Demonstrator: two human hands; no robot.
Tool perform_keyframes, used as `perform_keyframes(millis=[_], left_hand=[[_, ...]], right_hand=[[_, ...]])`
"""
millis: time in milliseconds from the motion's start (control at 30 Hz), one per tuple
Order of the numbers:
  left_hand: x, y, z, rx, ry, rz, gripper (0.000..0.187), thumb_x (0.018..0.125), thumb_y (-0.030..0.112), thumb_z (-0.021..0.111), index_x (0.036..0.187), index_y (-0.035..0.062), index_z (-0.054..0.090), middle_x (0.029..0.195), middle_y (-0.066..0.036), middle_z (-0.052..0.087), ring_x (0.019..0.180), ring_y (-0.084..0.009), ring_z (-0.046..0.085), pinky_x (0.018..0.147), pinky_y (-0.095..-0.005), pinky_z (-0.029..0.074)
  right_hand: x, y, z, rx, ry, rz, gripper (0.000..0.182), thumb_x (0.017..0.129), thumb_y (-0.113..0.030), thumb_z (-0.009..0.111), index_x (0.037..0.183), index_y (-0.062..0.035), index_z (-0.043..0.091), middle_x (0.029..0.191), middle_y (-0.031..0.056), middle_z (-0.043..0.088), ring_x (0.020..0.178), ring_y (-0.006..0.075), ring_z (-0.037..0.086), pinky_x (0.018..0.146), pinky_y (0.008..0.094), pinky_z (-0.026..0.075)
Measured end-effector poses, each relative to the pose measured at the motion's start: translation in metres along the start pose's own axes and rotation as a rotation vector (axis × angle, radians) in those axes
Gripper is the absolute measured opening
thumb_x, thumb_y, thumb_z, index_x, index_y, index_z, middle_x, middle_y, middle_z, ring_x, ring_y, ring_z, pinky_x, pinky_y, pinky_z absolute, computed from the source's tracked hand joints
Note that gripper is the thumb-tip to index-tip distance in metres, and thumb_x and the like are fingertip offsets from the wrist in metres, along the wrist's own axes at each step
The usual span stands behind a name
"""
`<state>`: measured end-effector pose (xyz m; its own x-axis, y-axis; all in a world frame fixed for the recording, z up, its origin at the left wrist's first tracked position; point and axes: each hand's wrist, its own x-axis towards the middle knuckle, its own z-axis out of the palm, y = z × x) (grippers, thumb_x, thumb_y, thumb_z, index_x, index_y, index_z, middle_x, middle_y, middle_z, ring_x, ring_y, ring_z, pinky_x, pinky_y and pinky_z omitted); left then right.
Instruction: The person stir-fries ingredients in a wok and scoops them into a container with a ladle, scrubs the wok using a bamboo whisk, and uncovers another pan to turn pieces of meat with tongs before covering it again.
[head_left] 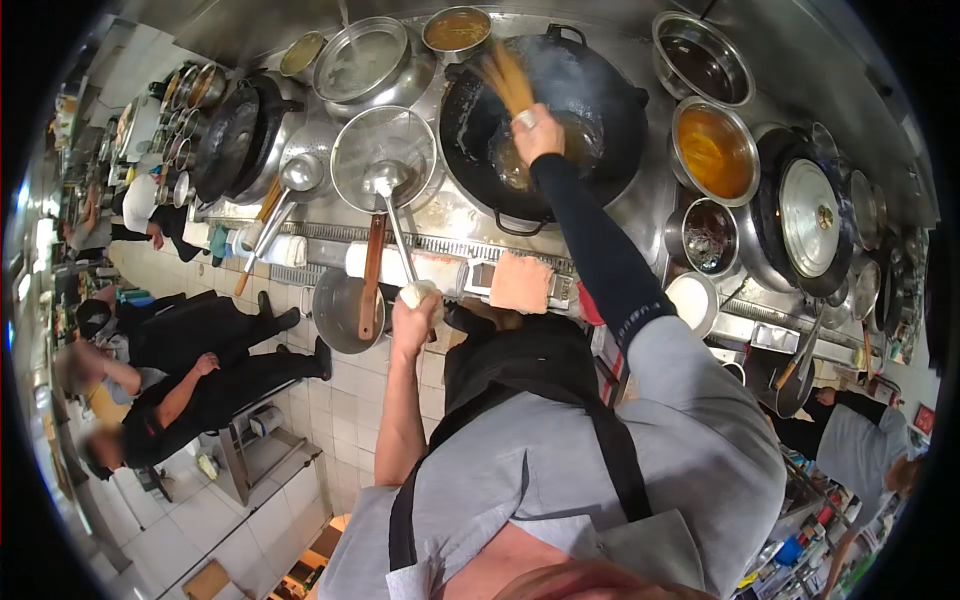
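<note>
My right hand [538,133] is wrapped round a bamboo brush [508,80], held over the left part of a large black wok [615,130]. Some liquid lies in the wok's bottom, and steam rises at its back. Lower left, my left hand [413,318] grips a white cloth [418,292] at the handle end of a metal ladle [386,178]. The ladle's bowl rests over a round wire strainer [405,135], whose wooden handle [372,270] points toward me. A pink folded cloth [521,281] lies on the counter edge between my arms.
Right of the wok stand a pot of orange liquid [715,150], a pot of dark liquid [708,237] and a lidded wok [810,218]. A water pot [360,60] sits back left. Other people stand at left and far right.
</note>
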<state>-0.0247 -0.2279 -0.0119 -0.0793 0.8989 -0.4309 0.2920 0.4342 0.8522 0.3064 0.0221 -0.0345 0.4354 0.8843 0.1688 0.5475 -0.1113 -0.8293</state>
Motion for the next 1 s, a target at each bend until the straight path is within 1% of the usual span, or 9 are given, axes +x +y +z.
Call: perform_keyframes(millis=[100, 167, 233, 300, 367, 533, 633, 767, 1000], left_hand=[[-0.005, 0.021, 0.015, -0.426, -0.098, -0.144, 0.027, 0.094, 0.015, 0.071, 0.115, -0.0028, 0.066, 0.097, -0.011, 0.072, 0.08, -0.0197, 0.07, 0.066, -0.0329, 0.058], [-0.006, 0.022, 0.022, -0.539, -0.106, -0.14, 0.027, 0.095, 0.015, 0.07, 0.116, -0.0024, 0.065, 0.096, -0.011, 0.071, 0.079, -0.0199, 0.07, 0.066, -0.0325, 0.058], [0.001, 0.026, 0.031, -0.565, -0.155, -0.157, 0.029, 0.096, 0.015, 0.069, 0.118, -0.0017, 0.061, 0.096, -0.011, 0.07, 0.08, -0.0209, 0.07, 0.068, -0.0338, 0.058], [-0.002, 0.028, 0.043, -0.584, -0.213, -0.187, 0.032, 0.096, 0.016, 0.069, 0.12, -0.0011, 0.057, 0.095, -0.011, 0.068, 0.081, -0.022, 0.07, 0.069, -0.035, 0.059], [-0.004, 0.032, 0.058, -0.517, -0.217, -0.176, 0.027, 0.096, 0.015, 0.069, 0.117, 0.0, 0.06, 0.096, -0.011, 0.069, 0.075, -0.0208, 0.068, 0.069, -0.0341, 0.057], [-0.01, 0.028, 0.06, -0.404, -0.215, -0.171, 0.024, 0.095, 0.011, 0.07, 0.116, -0.0008, 0.064, 0.101, -0.01, 0.069, 0.077, -0.0189, 0.067, 0.07, -0.0338, 0.056], [-0.023, 0.036, 0.055, -0.419, -0.156, -0.173, 0.02, 0.095, 0.009, 0.069, 0.111, -0.0017, 0.064, 0.091, -0.007, 0.068, 0.074, -0.0176, 0.068, 0.065, -0.0318, 0.057], [-0.031, 0.014, 0.053, -0.415, -0.183, -0.217, 0.021, 0.094, 0.012, 0.071, 0.109, -0.0022, 0.065, 0.09, -0.007, 0.068, 0.072, -0.0172, 0.068, 0.064, -0.0321, 0.058], [-0.026, 0.017, 0.02, -0.413, -0.239, -0.227, 0.02, 0.092, 0.011, 0.073, 0.107, -0.0012, 0.067, 0.089, -0.006, 0.069, 0.071, -0.0158, 0.068, 0.063, -0.0307, 0.055]], right_hand=[[-0.068, -0.014, -0.031, 0.109, -0.306, -0.269, 0.025, 0.084, -0.023, 0.073, 0.101, -0.0064, 0.066, 0.097, 0.0292, 0.071, 0.094, 0.0491, 0.068, 0.086, 0.0549, 0.054], [-0.105, -0.031, -0.065, -0.015, -0.42, -0.192, 0.022, 0.082, -0.019, 0.071, 0.101, -0.007, 0.066, 0.098, 0.0284, 0.071, 0.097, 0.0477, 0.069, 0.089, 0.055, 0.054], [-0.061, -0.011, -0.06, -0.21, -0.421, -0.168, 0.02, 0.085, -0.018, 0.067, 0.101, -0.0067, 0.067, 0.097, 0.0271, 0.072, 0.096, 0.0476, 0.069, 0.089, 0.0556, 0.054], [0.007, 0.007, -0.043, -0.149, -0.169, -0.194, 0.021, 0.087, -0.021, 0.067, 0.102, -0.0059, 0.067, 0.092, 0.0264, 0.072, 0.09, 0.0487, 0.069, 0.081, 0.0559, 0.056], [0.011, -0.014, -0.03, -0.194, -0.068, 0.001, 0.025, 0.087, -0.025, 0.069, 0.103, -0.0066, 0.065, 0.094, 0.0254, 0.072, 0.091, 0.0477, 0.069, 0.08, 0.0547, 0.055], [-0.119, -0.017, -0.075, -0.28, -0.443, -0.229, 0.026, 0.086, -0.018, 0.066, 0.11, -0.0078, 0.066, 0.088, 0.0253, 0.072, 0.085, 0.0472, 0.071, 0.078, 0.0575, 0.056], [-0.079, -0.009, -0.117, -0.625, -0.653, -0.171, 0.029, 0.085, -0.012, 0.063, 0.114, -0.0082, 0.069, 0.091, 0.0232, 0.074, 0.088, 0.0439, 0.073, 0.081, 0.055, 0.058], [0.022, -0.001, -0.061, -0.445, -0.282, -0.268, 0.019, 0.089, -0.015, 0.061, 0.102, -0.0025, 0.068, 0.087, 0.0272, 0.071, 0.087, 0.0476, 0.069, 0.079, 0.0575, 0.055], [-0.091, 0.001, -0.12, -0.621, -0.549, -0.183, 0.033, 0.084, -0.013, 0.064, 0.116, -0.0056, 0.066, 0.093, 0.0266, 0.072, 0.089, 0.045, 0.071, 0.081, 0.055, 0.057]])
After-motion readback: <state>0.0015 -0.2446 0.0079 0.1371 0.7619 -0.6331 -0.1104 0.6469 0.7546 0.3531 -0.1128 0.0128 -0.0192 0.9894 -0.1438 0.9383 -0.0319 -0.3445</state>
